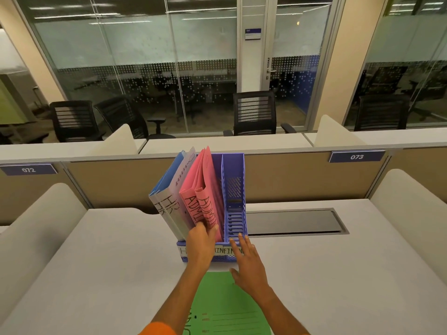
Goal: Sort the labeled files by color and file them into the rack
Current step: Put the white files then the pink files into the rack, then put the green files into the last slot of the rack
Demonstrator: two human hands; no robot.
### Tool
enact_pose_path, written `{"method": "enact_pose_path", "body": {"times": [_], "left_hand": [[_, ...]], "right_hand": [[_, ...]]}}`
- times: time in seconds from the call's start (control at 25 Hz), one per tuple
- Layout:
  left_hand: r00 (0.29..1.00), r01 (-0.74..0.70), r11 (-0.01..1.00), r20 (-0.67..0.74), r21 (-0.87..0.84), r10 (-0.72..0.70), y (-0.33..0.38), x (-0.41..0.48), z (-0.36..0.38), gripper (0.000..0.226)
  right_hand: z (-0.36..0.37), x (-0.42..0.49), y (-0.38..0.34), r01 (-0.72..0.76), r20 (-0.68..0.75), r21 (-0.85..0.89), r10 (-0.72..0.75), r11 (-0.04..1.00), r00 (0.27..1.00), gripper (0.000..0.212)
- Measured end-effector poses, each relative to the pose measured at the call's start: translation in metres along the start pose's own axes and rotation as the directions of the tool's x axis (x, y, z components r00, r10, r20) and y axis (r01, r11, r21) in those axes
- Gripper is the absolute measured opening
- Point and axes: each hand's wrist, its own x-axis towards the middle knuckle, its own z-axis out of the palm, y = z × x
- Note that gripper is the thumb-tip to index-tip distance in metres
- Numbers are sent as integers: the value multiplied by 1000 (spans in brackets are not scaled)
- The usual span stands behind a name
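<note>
A blue plastic file rack (234, 189) stands on the desk ahead of me. Its left slot holds blue and grey files marked HR (169, 197). Two pink files marked ADMIN (205, 189) lean in the middle slot, and the right slot holds nothing. My left hand (202, 245) grips the lower edge of the pink files. With straight fingers, my right hand (246, 264) touches the rack's front rim. A green file (225, 308) lies flat on the desk below my hands, its upper right corner under my right hand.
White desk (96, 274) with curved side dividers (33, 228) on both sides. A dark cable tray cover (295, 222) sits right of the rack. A tan partition (302, 177) closes the back, with office chairs (254, 113) and glass walls beyond.
</note>
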Motion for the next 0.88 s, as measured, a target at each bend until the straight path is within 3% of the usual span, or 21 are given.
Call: {"method": "enact_pose_path", "body": {"times": [0.24, 0.4, 0.88], "left_hand": [[999, -36, 978, 47, 205, 27, -23, -35, -5, 36], [994, -76, 977, 90, 201, 59, -46, -67, -10, 31], [944, -255, 835, 311, 488, 107, -122, -164, -9, 59]], "right_hand": [[-12, -6, -6, -1, 19, -32, 2, 999, 1000, 90], [-19, -24, -15, 16, 0, -56, -16, 998, 1000, 89], [5, -110, -44, -39, 42, -74, 42, 997, 998, 84]]}}
